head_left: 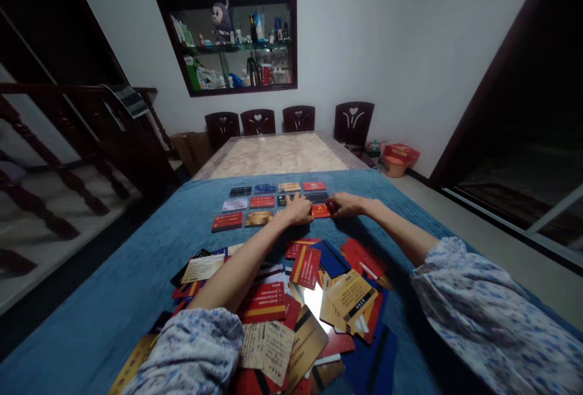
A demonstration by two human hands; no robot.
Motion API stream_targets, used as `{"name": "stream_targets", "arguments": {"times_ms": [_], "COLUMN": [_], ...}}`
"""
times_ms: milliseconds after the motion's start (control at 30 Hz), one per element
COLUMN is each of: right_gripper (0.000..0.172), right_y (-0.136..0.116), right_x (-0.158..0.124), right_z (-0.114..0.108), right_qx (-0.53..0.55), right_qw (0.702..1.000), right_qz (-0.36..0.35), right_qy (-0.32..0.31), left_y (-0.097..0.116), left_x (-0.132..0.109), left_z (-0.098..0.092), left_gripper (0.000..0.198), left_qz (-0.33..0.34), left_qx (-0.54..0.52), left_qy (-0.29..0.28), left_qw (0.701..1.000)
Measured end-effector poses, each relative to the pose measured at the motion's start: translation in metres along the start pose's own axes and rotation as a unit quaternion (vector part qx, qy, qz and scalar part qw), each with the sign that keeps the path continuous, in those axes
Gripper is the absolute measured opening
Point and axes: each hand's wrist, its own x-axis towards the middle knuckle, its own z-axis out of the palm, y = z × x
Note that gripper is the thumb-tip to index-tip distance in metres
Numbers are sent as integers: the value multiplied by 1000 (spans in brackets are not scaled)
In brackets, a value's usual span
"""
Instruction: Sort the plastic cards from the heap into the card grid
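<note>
Between my two hands is a red card with yellow print, at the right end of the nearest row of laid-out cards. The fingers of my left hand are closed at its left edge. At its right edge are the bent fingers of my right hand. Beyond it stand small stacks of cards in rows, among them a red stack, a blue stack and a gold stack. My left hand and forearm partly hide the stacks beneath them. Closer to me lies a loose heap of mixed cards.
A blue cloth covers the near part of the table, and the patterned tabletop shows beyond it. Several dark chairs stand at the far side. On the left is a wooden railing; a filled wall shelf is behind.
</note>
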Motion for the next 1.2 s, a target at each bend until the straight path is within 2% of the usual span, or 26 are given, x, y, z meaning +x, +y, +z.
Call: {"name": "stream_targets", "arguments": {"times_ms": [367,700,833,1000,1200], "right_gripper": [27,23,33,41,57], "right_y": [-2,-2,-1,3,4], "right_x": [8,15,11,9,4], "right_z": [-2,-3,-2,2,0], "right_qx": [7,7,9,14,35], "right_qw": [999,998,999,999,998], "right_qz": [28,26,32,37,55], "right_qy": [-33,-63,-43,-18,-13], "left_y": [2,2,3,1,-18], "left_x": [1,0,-3,-11,-35], "left_z": [4,9,7,4,-6], "left_gripper": [19,18,19,31,33], "left_qz": [0,-7,-6,15,40], "left_qx": [-12,-19,-21,-20,9], "left_qy": [13,20,21,54,98], "left_qw": [1000,1000,1000,998,994]}}
